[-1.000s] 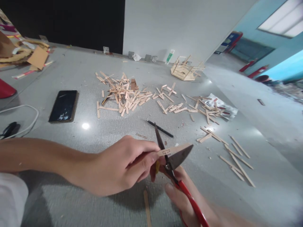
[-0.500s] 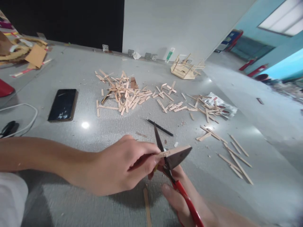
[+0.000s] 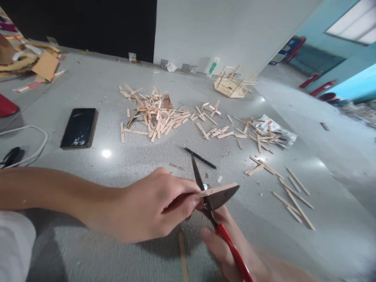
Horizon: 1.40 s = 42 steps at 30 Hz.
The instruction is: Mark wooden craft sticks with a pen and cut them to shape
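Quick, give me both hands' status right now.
Left hand: closed, pinching a flat pale wooden craft stick between the blades.
Right hand: closed on the red-handled metal scissors, blades open.

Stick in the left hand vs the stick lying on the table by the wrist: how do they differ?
The held stick is pinched in the left hand, off the table, between the open blades of the red scissors in the right hand. It has pencil marks. The loose stick lies flat, untouched, and looks unmarked. Both are pale wood.
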Each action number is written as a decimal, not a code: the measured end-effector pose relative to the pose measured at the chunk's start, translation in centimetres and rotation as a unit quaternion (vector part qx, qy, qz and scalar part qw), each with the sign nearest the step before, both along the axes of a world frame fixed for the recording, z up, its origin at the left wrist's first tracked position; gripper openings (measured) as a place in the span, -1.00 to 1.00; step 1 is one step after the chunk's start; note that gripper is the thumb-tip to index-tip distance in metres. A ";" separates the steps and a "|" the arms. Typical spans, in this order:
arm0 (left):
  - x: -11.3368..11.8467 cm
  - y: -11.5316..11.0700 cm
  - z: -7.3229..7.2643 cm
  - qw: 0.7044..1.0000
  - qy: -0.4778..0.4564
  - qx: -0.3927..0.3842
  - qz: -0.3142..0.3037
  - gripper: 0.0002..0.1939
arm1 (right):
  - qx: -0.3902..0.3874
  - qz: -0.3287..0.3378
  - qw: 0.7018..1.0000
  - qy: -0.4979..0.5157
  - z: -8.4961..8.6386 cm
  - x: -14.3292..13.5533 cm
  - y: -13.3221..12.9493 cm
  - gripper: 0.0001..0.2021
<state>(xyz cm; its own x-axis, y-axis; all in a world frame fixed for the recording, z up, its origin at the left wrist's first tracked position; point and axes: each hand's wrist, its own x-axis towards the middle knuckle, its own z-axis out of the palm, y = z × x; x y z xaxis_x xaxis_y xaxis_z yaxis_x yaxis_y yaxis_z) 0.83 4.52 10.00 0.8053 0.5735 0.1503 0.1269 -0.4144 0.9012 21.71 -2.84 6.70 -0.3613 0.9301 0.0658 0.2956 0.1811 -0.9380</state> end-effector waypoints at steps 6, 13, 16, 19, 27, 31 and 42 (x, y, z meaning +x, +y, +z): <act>0.0 0.1 0.1 1.000 0.002 -0.004 -0.011 -0.73 | 0.021 -0.023 0.999 -0.026 -0.7 0.1 -0.3 -0.70; 0.0 0.0 0.0 1.000 0.000 0.004 -0.012 -0.69 | 0.080 -0.056 0.993 -0.060 -1.4 0.1 -0.8 -0.76; -0.1 0.0 -0.1 1.000 -0.003 0.007 -0.016 -0.69 | 0.095 -0.089 0.987 -0.093 -1.7 0.4 -1.2 -0.78; -0.1 0.1 -0.1 1.000 -0.002 0.006 -0.019 -0.69 | 0.118 -0.116 0.979 -0.121 -2.3 0.8 -1.5 -0.80; -0.1 0.1 -0.1 1.000 -0.004 -0.013 -0.022 -0.70 | 0.144 -0.147 0.973 -0.104 -3.7 0.6 -2.0 -0.78; -0.1 0.0 0.0 1.000 0.002 -0.016 -0.018 -0.70 | 0.140 -0.152 0.972 -0.110 -3.9 0.4 -2.1 -0.73; 0.0 -0.1 0.1 0.999 -0.008 -0.030 -0.019 -0.68 | 0.135 -0.148 0.971 -0.130 -4.2 0.7 -2.2 -0.69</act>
<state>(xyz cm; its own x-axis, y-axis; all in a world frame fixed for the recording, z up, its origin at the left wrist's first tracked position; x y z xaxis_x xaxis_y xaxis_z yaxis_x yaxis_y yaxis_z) 0.79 4.40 10.09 0.8245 0.5508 0.1300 0.0975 -0.3646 0.9260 22.44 -5.09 2.52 -0.1171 0.9571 0.2650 0.5926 0.2814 -0.7548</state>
